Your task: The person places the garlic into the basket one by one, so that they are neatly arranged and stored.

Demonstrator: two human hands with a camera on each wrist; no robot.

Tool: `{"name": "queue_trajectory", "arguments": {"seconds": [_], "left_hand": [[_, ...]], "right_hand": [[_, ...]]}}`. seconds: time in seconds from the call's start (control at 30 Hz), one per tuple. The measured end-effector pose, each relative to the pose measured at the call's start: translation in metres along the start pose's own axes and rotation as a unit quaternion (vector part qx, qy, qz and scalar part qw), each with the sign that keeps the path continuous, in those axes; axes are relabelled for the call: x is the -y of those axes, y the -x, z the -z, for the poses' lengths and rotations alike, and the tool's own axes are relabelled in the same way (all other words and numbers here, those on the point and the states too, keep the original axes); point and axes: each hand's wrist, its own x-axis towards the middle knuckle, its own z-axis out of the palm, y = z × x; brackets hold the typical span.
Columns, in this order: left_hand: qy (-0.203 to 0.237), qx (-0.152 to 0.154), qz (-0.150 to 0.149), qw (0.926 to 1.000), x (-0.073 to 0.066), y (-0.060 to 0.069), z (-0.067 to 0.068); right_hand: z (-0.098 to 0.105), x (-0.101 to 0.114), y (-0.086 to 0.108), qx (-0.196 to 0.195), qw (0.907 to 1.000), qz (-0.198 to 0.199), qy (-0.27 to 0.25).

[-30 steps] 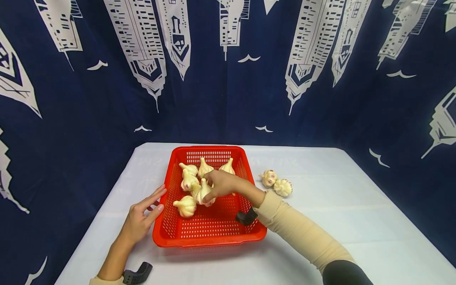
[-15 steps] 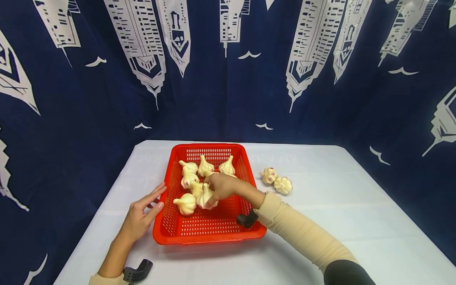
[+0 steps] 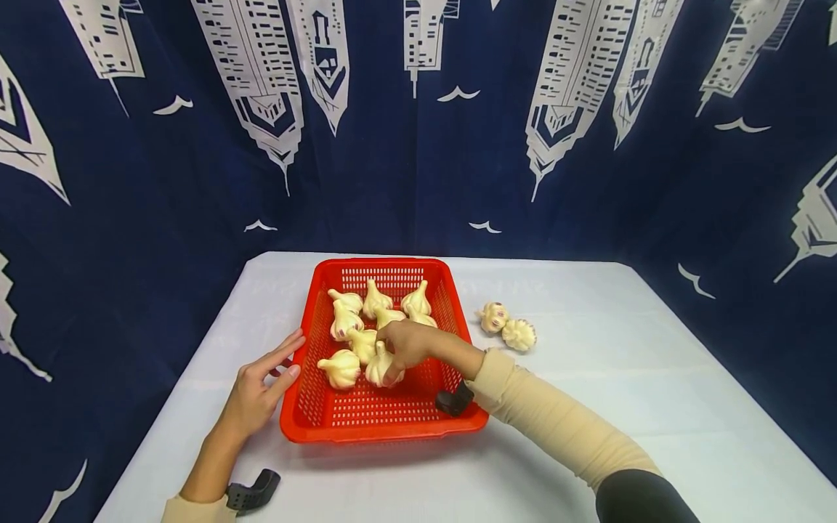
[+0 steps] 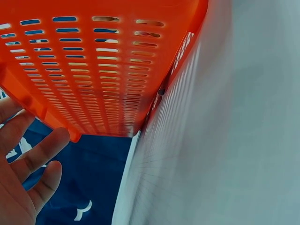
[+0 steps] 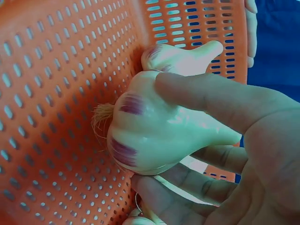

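A garlic bulb is gripped by my right hand inside the red perforated basket. In the right wrist view, my thumb lies on one side of the bulb and my fingers on the other; its purple-marked, rooted end faces the basket's base. Several more garlic bulbs lie in the basket, among them one left of the held bulb and another at the back. At the basket's left rim, my left hand touches with extended fingers. The left wrist view shows that hand beside the outer wall.
Two garlic bulbs lie close together on the white table, right of the basket. A dark blue patterned cloth hangs behind the table. Black wrist devices are worn on both arms.
My right hand has shifted the held bulb slightly toward the basket's near side, and more of the bulbs behind it show. My left hand stays at the rim. The head view has tilted slightly.
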Motion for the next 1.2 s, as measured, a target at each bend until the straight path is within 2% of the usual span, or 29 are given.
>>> {"name": "queue_trajectory", "arguments": {"seconds": [0.3,0.63,0.87,1.2], "left_hand": [[0.002,0.001,0.001,1.0000,0.001,-0.002,0.001],[0.006,0.001,0.002,1.0000,0.002,-0.001,0.001],[0.007,0.002,0.001,1.0000,0.001,-0.001,0.001],[0.010,0.000,0.000,1.0000,0.001,-0.001,0.000]], "right_hand": [[-0.001,0.000,-0.003,-0.004,0.9999,0.010,0.006],[-0.001,-0.004,-0.002,0.003,0.9997,0.007,-0.022],[0.003,-0.004,0.001,0.000,0.9987,-0.010,-0.051],[0.012,-0.002,0.007,-0.023,0.9983,-0.028,-0.045]]}}
